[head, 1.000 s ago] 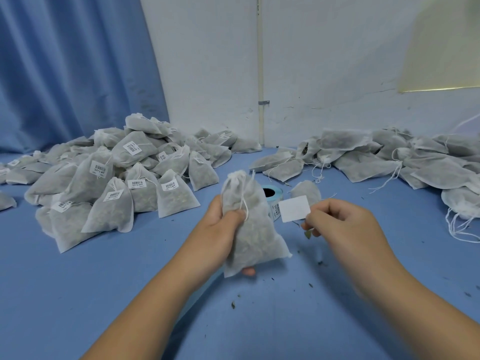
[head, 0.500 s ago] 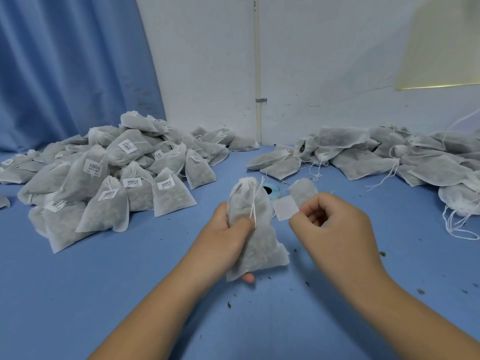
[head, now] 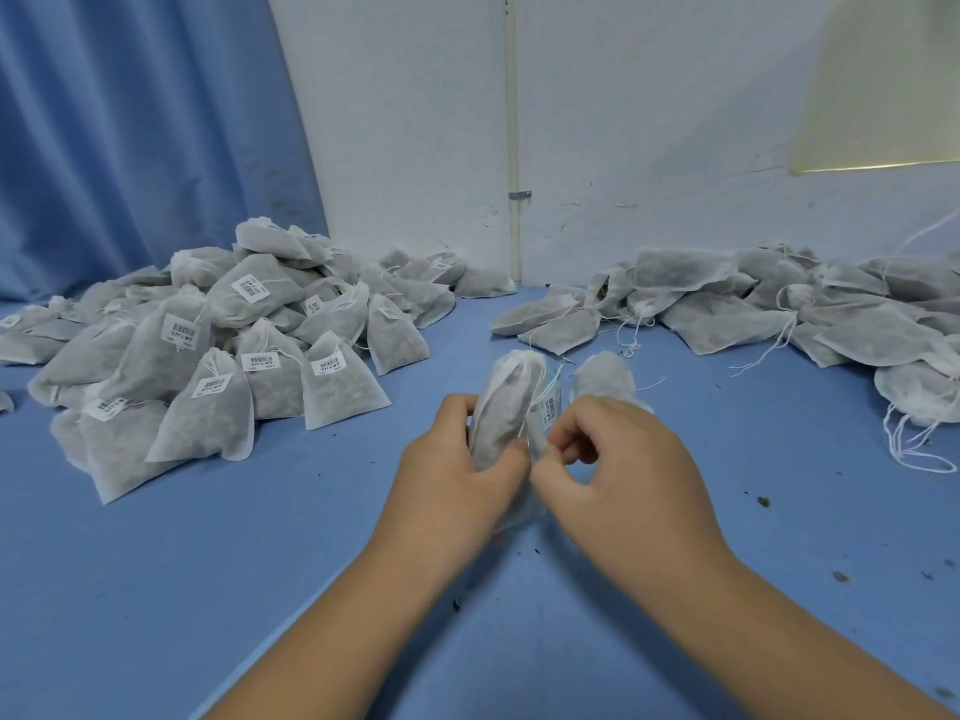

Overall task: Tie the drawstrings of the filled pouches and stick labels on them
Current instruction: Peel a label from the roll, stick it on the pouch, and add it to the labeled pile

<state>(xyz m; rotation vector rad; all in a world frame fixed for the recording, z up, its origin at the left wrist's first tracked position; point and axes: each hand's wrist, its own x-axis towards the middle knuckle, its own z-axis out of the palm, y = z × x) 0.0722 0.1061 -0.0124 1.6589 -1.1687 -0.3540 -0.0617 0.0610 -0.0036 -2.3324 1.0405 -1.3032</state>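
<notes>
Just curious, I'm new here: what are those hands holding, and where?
The left hand grips a filled pouch around its middle. The right hand pinches at its side; any label there is hidden.

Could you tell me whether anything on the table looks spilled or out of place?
Yes: dark crumbs lie scattered on the blue table, mostly to the right of the hands, as if filling had leaked. One pouch in the right pile looks open.

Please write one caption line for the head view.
Left hand holds a tied pouch while right hand meets it, between two pouch piles.
</notes>
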